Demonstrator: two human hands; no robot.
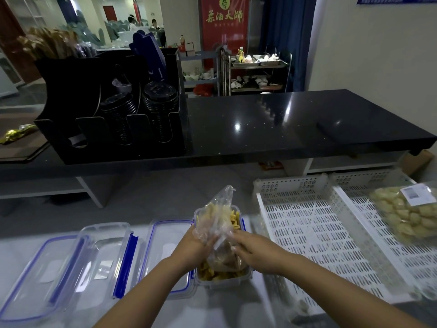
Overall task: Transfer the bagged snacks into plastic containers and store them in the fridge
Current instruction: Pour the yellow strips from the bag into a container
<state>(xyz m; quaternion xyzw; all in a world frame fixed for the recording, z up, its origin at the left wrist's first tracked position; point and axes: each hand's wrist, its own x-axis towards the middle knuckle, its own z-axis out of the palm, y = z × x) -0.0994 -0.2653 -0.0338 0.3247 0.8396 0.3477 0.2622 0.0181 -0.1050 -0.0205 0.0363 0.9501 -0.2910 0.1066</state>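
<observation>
A: Forearms first, both bare, coming in from the bottom edge. Left hand (pixel 197 242) is curled around the left side of a clear plastic bag (pixel 218 223), fingers closed on the film.

B: Right one?

A: Right hand (pixel 251 250) grips the same bag from the right, fingers pinched on the plastic lower down. Bag is held upright, its twisted top pointing up.

B: Where is the bag?

A: Directly over an open clear container (pixel 223 276) on the pale worktop (pixel 212 308). Yellow snack pieces (pixel 234 218) show through the bag and already lie in the container's near end. Bag bottom looks to be inside the container; can't tell if it touches the base.

B: Left of that?

A: A blue-sealed lid (pixel 165 245) just beside the container, partly hidden by the left forearm. Further left, a second clear container (pixel 104 254) with a blue clip, and another lid (pixel 35 275) at the far left, overlapped by it.

B: Right side?

A: White perforated basket (pixel 319 233), just beside the container. Behind it a second white basket (pixel 390 233) holding a sealed pack of pale snacks (pixel 406 216) with a white label.

B: Background?

A: Black counter (pixel 283 121) above, with a black organiser (pixel 111 110) holding stacked dark cup lids. Red banner (pixel 223 22) and a metal cart (pixel 257 69) far back.
</observation>
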